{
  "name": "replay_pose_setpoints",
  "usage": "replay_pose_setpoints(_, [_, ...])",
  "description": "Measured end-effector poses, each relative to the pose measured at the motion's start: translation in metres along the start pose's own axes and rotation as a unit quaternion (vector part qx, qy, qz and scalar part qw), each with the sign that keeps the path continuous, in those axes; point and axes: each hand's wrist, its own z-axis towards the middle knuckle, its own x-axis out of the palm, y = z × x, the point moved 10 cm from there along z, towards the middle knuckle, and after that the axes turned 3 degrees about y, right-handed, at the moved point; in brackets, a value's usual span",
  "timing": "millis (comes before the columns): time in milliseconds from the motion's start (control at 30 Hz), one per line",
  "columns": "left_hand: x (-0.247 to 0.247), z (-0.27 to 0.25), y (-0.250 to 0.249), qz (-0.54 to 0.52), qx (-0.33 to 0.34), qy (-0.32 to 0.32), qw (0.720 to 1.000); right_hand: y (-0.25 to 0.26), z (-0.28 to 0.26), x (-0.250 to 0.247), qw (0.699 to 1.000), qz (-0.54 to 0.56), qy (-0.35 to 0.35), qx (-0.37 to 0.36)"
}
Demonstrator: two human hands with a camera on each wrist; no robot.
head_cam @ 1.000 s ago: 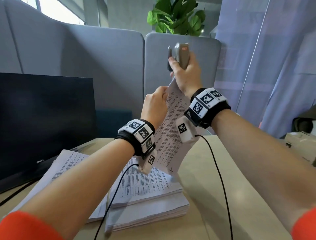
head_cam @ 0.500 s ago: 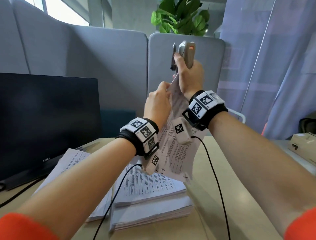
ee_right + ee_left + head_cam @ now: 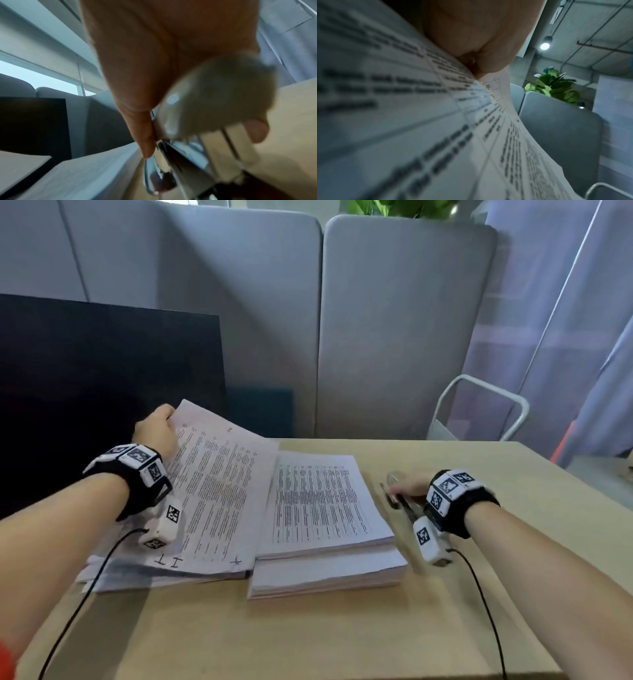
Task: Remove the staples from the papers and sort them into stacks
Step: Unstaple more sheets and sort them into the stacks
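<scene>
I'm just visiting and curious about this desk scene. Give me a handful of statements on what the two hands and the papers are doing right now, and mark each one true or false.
1. The left hand holds the top sheets by their far corner. True.
2. The right hand is lifted high above the desk. False: it is low at the desk, right of the paper stacks.
3. The right hand grips a stapler-like tool. True.
4. Only one pile of paper lies on the desk. False: a left pile and a taller right stack lie side by side.
5. The tool is clamped on the held sheets. False: it is apart from them, beyond the right stack.
</scene>
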Motion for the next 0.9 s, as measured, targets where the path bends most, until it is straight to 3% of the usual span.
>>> replay_pose_setpoints(133, [0.002,-0.002,0.04,0.048,-0.044,0.008,0.998,-0.003,-0.025,0.019,0.991,-0.118,0.057,0.016])
replay_pose_setpoints(233, [0.007,-0.008,0.044,0.09,-0.074,-0.01,0.993,0.005,-0.023,-0.009,0.993,-0.104,-0.031,0.037])
replay_pose_setpoints(300, [0.016,-0.011,0.028,0.101,-0.041,-0.025,0.994,0.037,-0.026,-0.031,0.988,-0.106,-0.106,-0.022])
replay_pose_setpoints(333, [0.029,-0.013,0.016,0.072,-0.015,0.001,0.997,0.061,-0.031,-0.034,0.985,-0.103,-0.121,-0.072])
replay_pose_setpoints(400, [0.073,-0.024,-0.009,-0.029,0.018,0.127,0.991,0.114,-0.048,-0.02,0.975,-0.086,-0.09,-0.183])
replay_pose_setpoints(500, [0.143,-0.066,-0.038,-0.134,-0.01,0.368,0.92,0.172,-0.068,0.04,0.951,-0.11,0.022,-0.287])
replay_pose_setpoints(567, [0.17,-0.091,-0.044,-0.137,-0.037,0.466,0.874,0.194,-0.075,0.073,0.931,-0.153,0.053,-0.328])
replay_pose_setpoints(700, [0.187,-0.095,-0.034,-0.041,0.007,0.485,0.873,0.214,-0.076,0.1,0.904,-0.207,0.06,-0.369])
replay_pose_setpoints(800, [0.195,-0.097,-0.027,-0.055,0.005,0.513,0.857,0.216,-0.074,0.112,0.898,-0.231,0.064,-0.369])
replay_pose_setpoints(900, [0.197,-0.093,-0.027,-0.041,0.015,0.51,0.859,0.219,-0.075,0.111,0.896,-0.214,0.054,-0.386])
